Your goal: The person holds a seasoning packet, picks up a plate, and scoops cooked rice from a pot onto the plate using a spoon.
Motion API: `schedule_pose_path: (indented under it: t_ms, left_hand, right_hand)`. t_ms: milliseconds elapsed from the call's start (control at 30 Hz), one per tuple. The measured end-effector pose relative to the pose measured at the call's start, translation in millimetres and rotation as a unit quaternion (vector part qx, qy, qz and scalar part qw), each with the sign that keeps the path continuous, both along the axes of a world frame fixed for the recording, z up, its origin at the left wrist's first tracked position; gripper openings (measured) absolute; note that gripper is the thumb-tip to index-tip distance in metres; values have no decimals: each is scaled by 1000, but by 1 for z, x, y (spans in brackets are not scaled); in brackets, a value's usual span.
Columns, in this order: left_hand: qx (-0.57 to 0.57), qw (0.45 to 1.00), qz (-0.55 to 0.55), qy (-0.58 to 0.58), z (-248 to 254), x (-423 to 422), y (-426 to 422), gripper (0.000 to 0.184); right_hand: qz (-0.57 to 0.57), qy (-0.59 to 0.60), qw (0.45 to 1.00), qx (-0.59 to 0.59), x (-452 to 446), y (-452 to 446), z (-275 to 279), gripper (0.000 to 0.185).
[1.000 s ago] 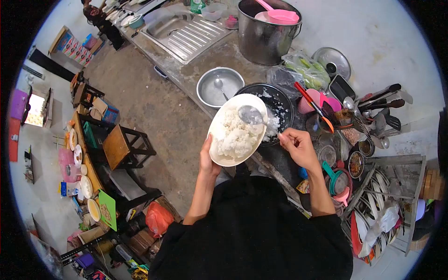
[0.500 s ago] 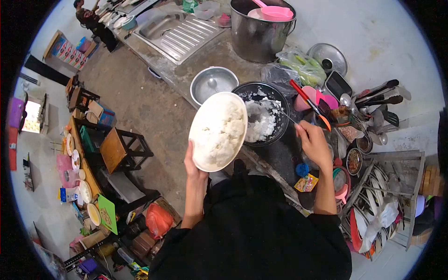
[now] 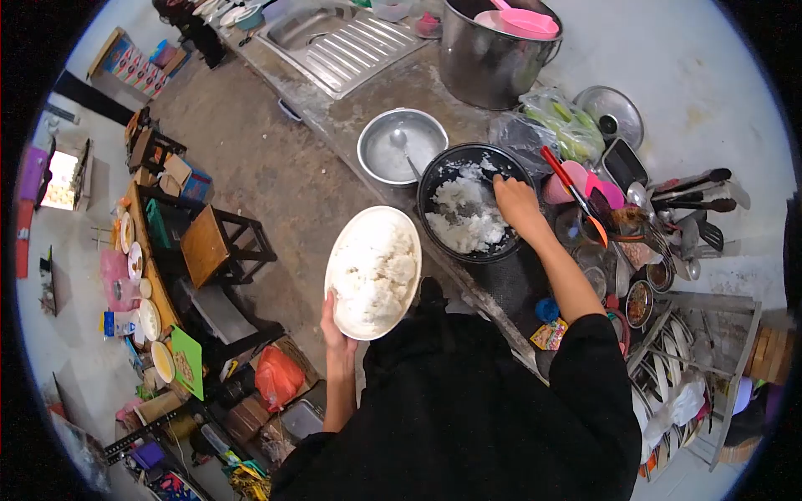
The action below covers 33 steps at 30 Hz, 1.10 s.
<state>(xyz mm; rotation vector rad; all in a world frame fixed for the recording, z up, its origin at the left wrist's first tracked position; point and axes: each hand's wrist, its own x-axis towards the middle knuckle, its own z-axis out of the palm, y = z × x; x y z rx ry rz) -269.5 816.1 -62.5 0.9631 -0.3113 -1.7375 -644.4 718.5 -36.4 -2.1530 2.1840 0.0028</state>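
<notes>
My left hand (image 3: pixel 336 321) grips the edge of a white oval plate (image 3: pixel 411 219) heaped with white rice (image 3: pixel 376 271), held in front of my body beside the counter. My right hand (image 3: pixel 515 203) is closed over a round black pot (image 3: pixel 516 246). It grips a metal-handled spoon, now mostly hidden by the hand. Loose white rice (image 3: pixel 459 196) lies in the pot, partly stuck to its sides. Next to the pot stands a metal bowl (image 3: pixel 376 159) with a spoon (image 3: pixel 404 149) resting in it.
A sink (image 3: pixel 342 63) and a big steel pot (image 3: pixel 493 71) stand farther along the counter. Utensils (image 3: pixel 693 204) crowd the wall side, and a dish rack (image 3: pixel 693 334) stands at right. Across the floor are a wooden stool (image 3: pixel 209 255) and a table with plates.
The rice plate has moved down and slightly left, away from the pot. My right hand has reached forward and left over the pot. The view has shifted a little.
</notes>
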Motion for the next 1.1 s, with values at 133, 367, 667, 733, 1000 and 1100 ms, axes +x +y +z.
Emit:
schedule_pose_path:
  t_ms: [133, 367, 667, 733, 1000, 1100]
  left_hand:
    - [42, 999, -6, -5, -15, -3, 19, 51]
    - [64, 996, -34, -44, -26, -14, 26, 51]
    - [60, 995, -71, -47, -32, -6, 19, 49]
    - [70, 992, -92, -57, -36, 1, 18, 48]
    - [19, 952, -299, -68, -56, -16, -2, 48]
    - [-1, 928, -370, -52, -57, -45, -5, 55]
  right_hand:
    - [48, 0, 999, -8, -5, -14, -14, 15]
    - [120, -31, 991, 49, 3, 3, -17, 13]
    - [81, -59, 994, 37, 4, 17, 6, 17]
    - [51, -64, 996, 29, 2, 22, 18, 16]
    - [-79, -161, 984, -9, -17, 55, 48, 11]
    - [-117, -194, 973, -29, -19, 71, 56, 12]
